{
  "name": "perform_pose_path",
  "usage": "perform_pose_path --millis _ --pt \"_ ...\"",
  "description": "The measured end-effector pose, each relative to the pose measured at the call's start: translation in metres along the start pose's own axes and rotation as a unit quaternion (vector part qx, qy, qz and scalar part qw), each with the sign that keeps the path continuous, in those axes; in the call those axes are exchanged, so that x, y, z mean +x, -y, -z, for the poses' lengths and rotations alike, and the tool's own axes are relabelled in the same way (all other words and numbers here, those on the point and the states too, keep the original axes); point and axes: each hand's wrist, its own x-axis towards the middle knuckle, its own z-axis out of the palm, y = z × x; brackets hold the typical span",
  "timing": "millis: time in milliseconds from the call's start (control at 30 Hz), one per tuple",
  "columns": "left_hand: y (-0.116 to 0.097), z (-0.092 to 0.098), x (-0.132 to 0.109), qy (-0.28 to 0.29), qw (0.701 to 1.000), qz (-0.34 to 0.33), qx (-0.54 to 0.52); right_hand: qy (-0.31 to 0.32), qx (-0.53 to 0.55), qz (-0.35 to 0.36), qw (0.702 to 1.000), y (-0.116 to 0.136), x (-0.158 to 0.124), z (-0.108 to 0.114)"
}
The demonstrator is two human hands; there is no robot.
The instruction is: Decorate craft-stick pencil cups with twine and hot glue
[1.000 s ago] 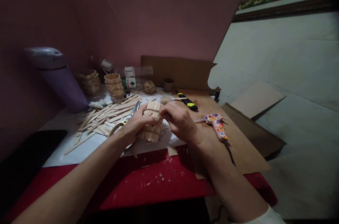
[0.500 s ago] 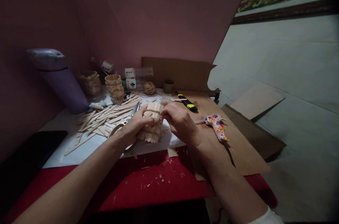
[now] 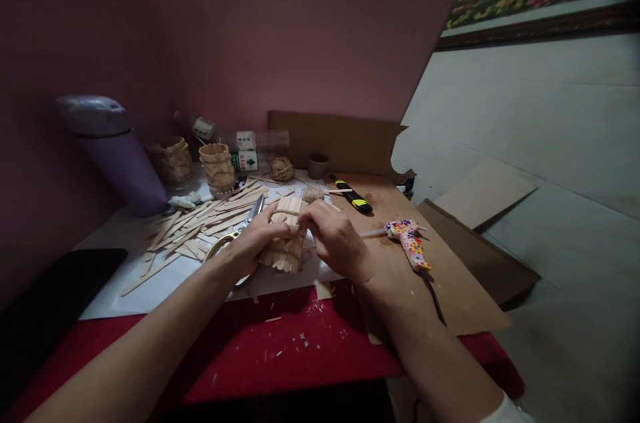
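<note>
My left hand [image 3: 256, 236] is wrapped around a small cup made of craft sticks [image 3: 283, 260], its thumb across the front. Bands of twine [image 3: 287, 212] run around the cup near its upper and lower ends. Against the cup's upper right side, my right hand [image 3: 336, 234] has thumb and fingers pinched together. What sits between those fingertips is hidden. Just behind the hands lies a ball of twine [image 3: 313, 194]. Scissors [image 3: 220, 244] with gold handles lie partly under my left hand.
Loose craft sticks [image 3: 200, 226] spread over the white paper at left. Behind them stand a finished stick cup [image 3: 217, 166] and a purple bottle [image 3: 123, 163]. On the cardboard [image 3: 450, 303] rest a utility knife [image 3: 353, 194] and a flowered glue gun [image 3: 409, 241] with its cord.
My right hand's fingers have shifted slightly left and closer over the cup's side, and the wrist has turned a little. My left hand keeps its hold on the cup.
</note>
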Motion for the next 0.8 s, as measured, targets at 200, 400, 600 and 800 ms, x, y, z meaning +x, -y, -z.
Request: perform_pose_path --millis 200,400,600,800 --pt "-0.0025 -0.0032 -0.0037 -0.002 1.0 0.006 -0.007 -0.027 0.019 -0.041 0.999 0.003 -0.001 -0.0006" --pt "-0.0037 -0.0032 -0.0032 -0.007 1.0 0.002 -0.003 -0.007 0.022 -0.021 1.0 0.0046 -0.0007 0.0012" --pt "-0.0021 -0.0013 -0.0026 0.001 1.0 -0.002 -0.006 -0.003 0.032 -0.021 0.999 0.0031 -0.0009 0.0029" --pt "-0.0015 -0.0007 -0.0025 0.005 1.0 -0.003 -0.005 0.007 0.046 -0.014 0.999 0.0021 0.0006 0.0068"
